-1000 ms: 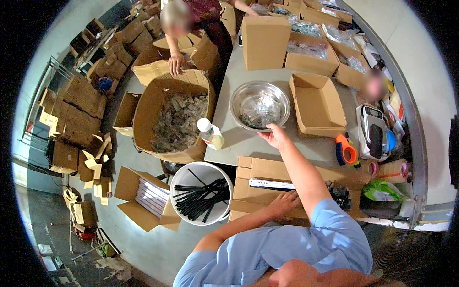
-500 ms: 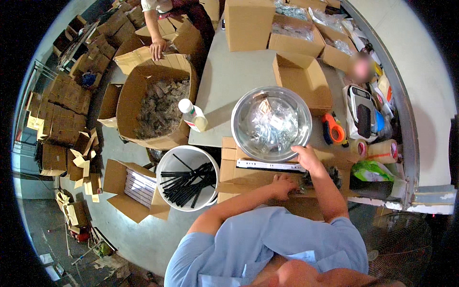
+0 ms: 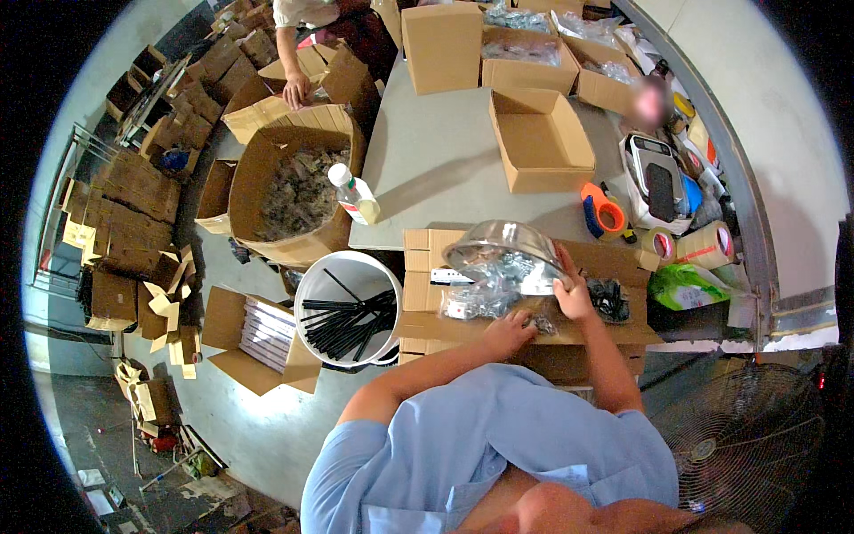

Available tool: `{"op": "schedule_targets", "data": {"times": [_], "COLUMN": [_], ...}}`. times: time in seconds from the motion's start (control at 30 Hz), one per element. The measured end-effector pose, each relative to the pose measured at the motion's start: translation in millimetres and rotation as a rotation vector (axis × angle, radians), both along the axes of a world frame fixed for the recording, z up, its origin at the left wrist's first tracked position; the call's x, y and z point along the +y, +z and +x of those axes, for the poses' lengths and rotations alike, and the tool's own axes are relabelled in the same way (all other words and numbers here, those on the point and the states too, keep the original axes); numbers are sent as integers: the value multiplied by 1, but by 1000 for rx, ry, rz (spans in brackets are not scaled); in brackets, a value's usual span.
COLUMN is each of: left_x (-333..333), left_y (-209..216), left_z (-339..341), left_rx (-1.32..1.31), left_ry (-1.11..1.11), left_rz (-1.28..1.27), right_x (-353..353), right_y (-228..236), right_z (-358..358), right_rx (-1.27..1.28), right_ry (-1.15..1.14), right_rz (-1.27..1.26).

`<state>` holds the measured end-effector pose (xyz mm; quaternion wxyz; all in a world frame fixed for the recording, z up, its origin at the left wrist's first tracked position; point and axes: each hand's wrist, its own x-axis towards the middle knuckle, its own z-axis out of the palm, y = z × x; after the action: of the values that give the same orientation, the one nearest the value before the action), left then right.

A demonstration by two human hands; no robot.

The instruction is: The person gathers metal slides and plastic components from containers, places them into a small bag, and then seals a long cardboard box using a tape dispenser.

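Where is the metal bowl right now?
In the head view, the metal bowl is a little right of centre, tilted in the person's right hand, just above clear plastic packets on the brown cardboard.

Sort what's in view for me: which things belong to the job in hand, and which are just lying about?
In use:
- metal bowl, tipped, held by the right hand
- clear plastic packets at its lower lip
- left hand, close by
- cardboard box beneath

Apparently lying about:
- white bucket of black rods
- bottle
- open carton
- fan
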<state>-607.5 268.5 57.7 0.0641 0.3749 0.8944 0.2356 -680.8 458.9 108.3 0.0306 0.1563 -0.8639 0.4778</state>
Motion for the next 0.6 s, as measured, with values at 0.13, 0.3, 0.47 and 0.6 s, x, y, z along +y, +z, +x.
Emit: {"op": "schedule_targets", "data": {"times": [0.13, 0.3, 0.47, 0.6], "left_x": [-4, -6, -23, -51], "left_y": [12, 29, 9, 23], "left_z": [1, -6, -4, -13], "left_rx": [-25, -177, -86, 118], "left_ry": [51, 41, 13, 66], "left_rz": [-45, -133, 158, 207], "right_x": [27, 54, 50, 35], "right_y": [36, 38, 50, 37], "right_z": [17, 25, 19, -14], "right_rx": [-118, 14, -25, 85], "right_ry": [-8, -17, -125, -199], "right_rz": [130, 54, -36, -20]}}
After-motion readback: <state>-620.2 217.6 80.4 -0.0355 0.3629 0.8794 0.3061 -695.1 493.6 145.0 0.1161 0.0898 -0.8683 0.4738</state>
